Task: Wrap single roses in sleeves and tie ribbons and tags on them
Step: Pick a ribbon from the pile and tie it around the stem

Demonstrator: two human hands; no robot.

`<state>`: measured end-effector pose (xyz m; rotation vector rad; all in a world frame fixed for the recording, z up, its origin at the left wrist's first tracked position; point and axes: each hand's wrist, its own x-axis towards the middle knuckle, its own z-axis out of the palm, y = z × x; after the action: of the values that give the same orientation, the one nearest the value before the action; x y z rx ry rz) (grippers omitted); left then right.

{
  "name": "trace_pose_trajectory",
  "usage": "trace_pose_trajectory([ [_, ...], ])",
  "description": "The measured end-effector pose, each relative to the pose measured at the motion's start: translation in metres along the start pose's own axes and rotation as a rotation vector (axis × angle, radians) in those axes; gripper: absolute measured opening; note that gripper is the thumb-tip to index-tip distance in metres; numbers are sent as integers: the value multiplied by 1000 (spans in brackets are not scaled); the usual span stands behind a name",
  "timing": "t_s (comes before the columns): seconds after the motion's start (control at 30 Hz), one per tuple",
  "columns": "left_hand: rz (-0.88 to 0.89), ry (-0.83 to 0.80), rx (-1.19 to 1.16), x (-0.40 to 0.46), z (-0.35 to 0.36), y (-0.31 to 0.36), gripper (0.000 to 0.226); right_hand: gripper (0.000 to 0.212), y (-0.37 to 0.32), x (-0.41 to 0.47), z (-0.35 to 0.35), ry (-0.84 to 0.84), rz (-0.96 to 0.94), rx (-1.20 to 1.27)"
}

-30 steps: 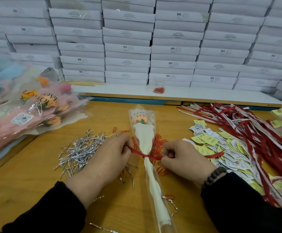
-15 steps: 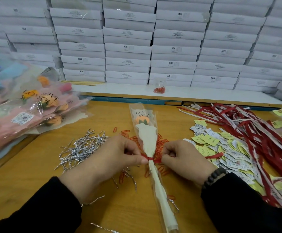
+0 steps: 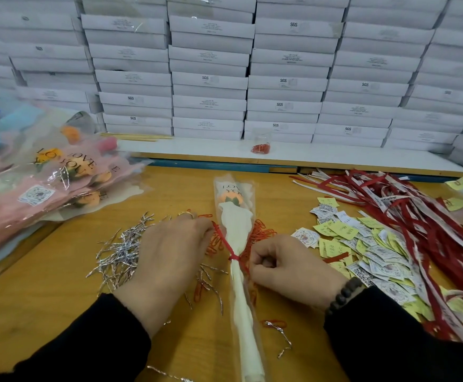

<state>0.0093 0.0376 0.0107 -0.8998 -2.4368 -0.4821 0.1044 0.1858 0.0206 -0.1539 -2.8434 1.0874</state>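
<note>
Bare table [image 3: 45,293] lies open front-left; silver ties [image 3: 120,252] and tags [image 3: 362,244] crowd the sides.

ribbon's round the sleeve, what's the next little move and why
Probably pull both ends apart to cinch the knot. The red ribbon already crosses the wrapped rose at its narrow neck; the left hand pinches one end up and away, and the right hand seems to grip the other end close in. No bow shows yet, and no tag is attached; the tags lie to the right.

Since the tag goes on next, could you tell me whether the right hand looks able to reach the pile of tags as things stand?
Probably yes: the pile of tags lies just right of the right hand with nothing between them, though that hand's grip on the red ribbon must let go first.
</note>
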Motion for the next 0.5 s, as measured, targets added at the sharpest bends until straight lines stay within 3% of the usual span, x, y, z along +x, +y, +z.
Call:
trace_pose_trajectory([
  [0.17, -29, 119, -140, 0, 5, 7, 5, 24, -4, -1, 6, -44, -68, 24],
  [0.33, -138, 45, -185, -1, 5, 5, 23, 13, -6, -2, 10, -60, -117, -65],
  [0.4, -188, -31, -455, -1, 6, 8, 32, 12, -5, -1, 11, -45, -121, -120],
  [0.5, -302, -109, -934, 3, 8, 14, 25, 12, -3, 0, 13, -27, -122, -170],
])
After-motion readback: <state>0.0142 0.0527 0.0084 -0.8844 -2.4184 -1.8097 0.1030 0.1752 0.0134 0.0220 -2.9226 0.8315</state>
